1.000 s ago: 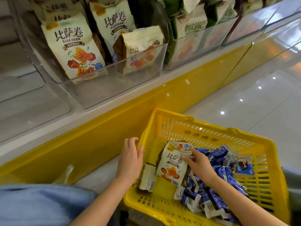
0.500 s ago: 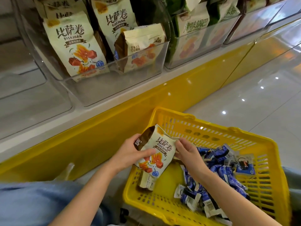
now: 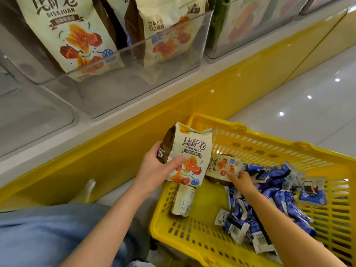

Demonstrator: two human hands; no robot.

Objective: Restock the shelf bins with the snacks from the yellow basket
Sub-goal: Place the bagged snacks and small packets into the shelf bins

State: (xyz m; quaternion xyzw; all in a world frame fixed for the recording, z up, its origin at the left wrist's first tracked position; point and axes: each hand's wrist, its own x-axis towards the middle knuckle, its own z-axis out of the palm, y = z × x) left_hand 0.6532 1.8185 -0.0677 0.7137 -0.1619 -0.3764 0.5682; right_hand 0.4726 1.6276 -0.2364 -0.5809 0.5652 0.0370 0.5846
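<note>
Cream snack bag [image 3: 189, 151], held upright over the yellow basket [image 3: 269, 146] rim; left grip [image 3: 154, 170] closed round its side. Right grip [image 3: 243, 182]: fingers lay on second bag [image 3: 221, 164] inside basket, thumb hidden, closure could not be told. Advised: secure both, stand them face-out in clear shelf bin [image 3: 115, 89] with matching bags [image 3: 73, 35]. Bin tops were cropped; print on blue packets [image 3: 279, 191] was illegible.

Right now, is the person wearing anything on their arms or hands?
No gloves, rings or watch show on the left hand or the right hand. Both forearms are bare, no sleeve in view. Light blue fabric, likely clothing, shows at lower left.
</note>
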